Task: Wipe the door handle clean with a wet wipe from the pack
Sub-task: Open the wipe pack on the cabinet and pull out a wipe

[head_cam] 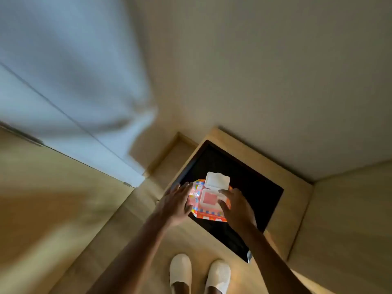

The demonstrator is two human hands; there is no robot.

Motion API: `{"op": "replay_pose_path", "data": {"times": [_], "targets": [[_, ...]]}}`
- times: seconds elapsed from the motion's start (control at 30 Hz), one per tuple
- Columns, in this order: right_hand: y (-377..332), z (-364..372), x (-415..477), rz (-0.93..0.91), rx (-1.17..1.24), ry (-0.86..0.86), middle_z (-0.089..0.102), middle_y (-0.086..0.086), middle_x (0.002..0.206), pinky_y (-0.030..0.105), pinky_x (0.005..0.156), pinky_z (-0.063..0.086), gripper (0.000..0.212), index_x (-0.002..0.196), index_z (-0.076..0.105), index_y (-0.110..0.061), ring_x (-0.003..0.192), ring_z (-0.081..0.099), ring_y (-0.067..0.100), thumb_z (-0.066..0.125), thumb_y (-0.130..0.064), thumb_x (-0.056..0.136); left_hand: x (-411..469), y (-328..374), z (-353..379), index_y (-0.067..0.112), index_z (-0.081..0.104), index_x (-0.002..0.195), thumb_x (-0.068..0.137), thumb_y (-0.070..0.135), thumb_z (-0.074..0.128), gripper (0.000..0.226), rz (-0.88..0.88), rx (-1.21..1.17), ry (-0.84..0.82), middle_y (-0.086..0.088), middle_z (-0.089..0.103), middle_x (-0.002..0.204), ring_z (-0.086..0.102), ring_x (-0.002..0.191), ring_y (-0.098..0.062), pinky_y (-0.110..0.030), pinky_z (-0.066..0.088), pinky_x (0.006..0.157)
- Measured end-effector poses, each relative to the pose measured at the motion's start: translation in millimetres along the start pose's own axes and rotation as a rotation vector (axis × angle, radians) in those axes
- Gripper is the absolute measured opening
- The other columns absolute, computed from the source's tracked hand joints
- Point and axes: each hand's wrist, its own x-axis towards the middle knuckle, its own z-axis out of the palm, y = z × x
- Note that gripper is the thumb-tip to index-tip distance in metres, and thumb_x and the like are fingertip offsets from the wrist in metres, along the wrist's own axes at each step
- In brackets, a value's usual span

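Observation:
An orange and pink wet wipe pack [198, 201] lies on a black surface [254, 187]. Its white flip lid [217, 180] stands open, showing a pink opening below it. My left hand [177, 201] rests against the pack's left edge with fingers spread. My right hand [236, 205] presses on the pack's right side, fingertips at the white lid frame. No wipe is visible in either hand. A door handle is not clearly in view; the picture is blurred on the left.
The black surface is set in a light wooden unit [292, 200] against a beige wall [275, 71]. A pale curtain or door panel [63, 81] fills the upper left. My feet in white slippers [180, 270] stand on the wooden floor below.

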Motion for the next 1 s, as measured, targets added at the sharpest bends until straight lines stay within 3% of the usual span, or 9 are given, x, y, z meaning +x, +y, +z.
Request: {"op": "replay_pose_path", "data": {"times": [0.13,0.3,0.47,0.63,1.0], "targets": [[34,52,26,-0.010,0.010,0.092,0.058,0.002,0.129,0.034,0.086,0.056,0.030,0.119,0.064,-0.027,0.119,0.057,0.017,0.064,-0.034,0.090,51,-9,53,0.016,0.023,0.152,0.092,0.034,0.060,0.073,0.112,-0.042,0.099,-0.005,0.031,0.157,0.027,0.145,-0.022,-0.041,0.023,0.119],[63,82,47,-0.106,-0.010,0.193,0.062,0.005,0.114,0.037,0.071,0.060,0.026,0.101,0.074,-0.026,0.106,0.060,0.024,0.080,-0.023,0.076,82,-23,100,0.017,0.032,0.148,0.082,0.036,0.072,0.079,0.243,0.015,0.248,-0.007,0.037,0.154,0.027,0.145,-0.029,-0.044,0.016,0.117],[73,99,43,-0.169,-0.049,0.244,0.060,0.008,0.115,0.034,0.074,0.057,0.018,0.098,0.076,-0.022,0.106,0.056,0.027,0.077,-0.025,0.080,87,-29,126,0.020,0.035,0.142,0.071,0.035,0.082,0.086,0.231,0.019,0.318,-0.009,0.045,0.148,0.036,0.140,-0.033,-0.054,0.029,0.112],[70,98,40,-0.156,-0.095,0.284,0.063,0.011,0.110,0.037,0.080,0.054,0.015,0.090,0.077,-0.018,0.103,0.058,0.032,0.080,-0.023,0.076,84,-27,122,0.016,0.042,0.141,0.069,0.034,0.083,0.084,0.220,0.010,0.304,-0.010,0.049,0.146,0.040,0.138,-0.033,-0.057,0.033,0.110],[68,92,45,-0.326,-0.212,0.285,0.067,0.010,0.098,0.043,0.082,0.052,0.016,0.081,0.075,-0.013,0.095,0.063,0.032,0.084,-0.019,0.070,83,-28,121,0.015,0.039,0.145,0.077,0.037,0.077,0.081,0.215,0.022,0.262,-0.009,0.040,0.152,0.032,0.143,-0.030,-0.052,0.031,0.114]]}}
